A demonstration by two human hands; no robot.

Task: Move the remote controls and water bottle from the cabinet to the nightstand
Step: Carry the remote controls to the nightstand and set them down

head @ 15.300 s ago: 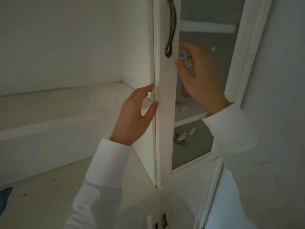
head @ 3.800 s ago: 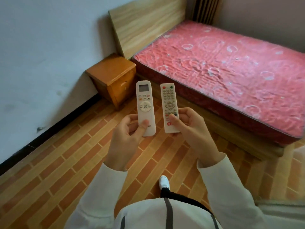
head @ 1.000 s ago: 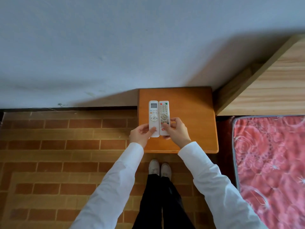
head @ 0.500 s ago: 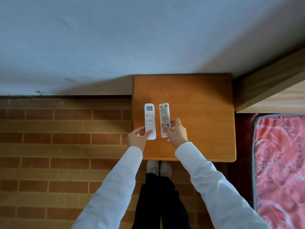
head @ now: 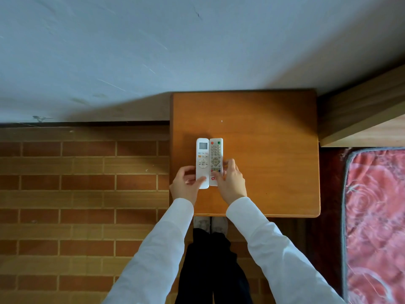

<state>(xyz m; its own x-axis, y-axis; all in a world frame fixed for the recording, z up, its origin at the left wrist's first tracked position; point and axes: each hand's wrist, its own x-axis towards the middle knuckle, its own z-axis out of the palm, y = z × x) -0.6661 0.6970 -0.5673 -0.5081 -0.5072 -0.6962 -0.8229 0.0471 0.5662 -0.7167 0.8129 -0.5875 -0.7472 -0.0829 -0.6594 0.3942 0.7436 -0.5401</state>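
The single head camera looks straight down from above onto the wooden nightstand [head: 263,150], with the wall at the top and brick-patterned floor [head: 76,194] at the left.

The surface [head: 274,150] lies bare right of and beyond the two remotes [head: 209,162], open from above. The wall [head: 153,51] closes its far side; the headboard [head: 361,110] crowds its right edge.
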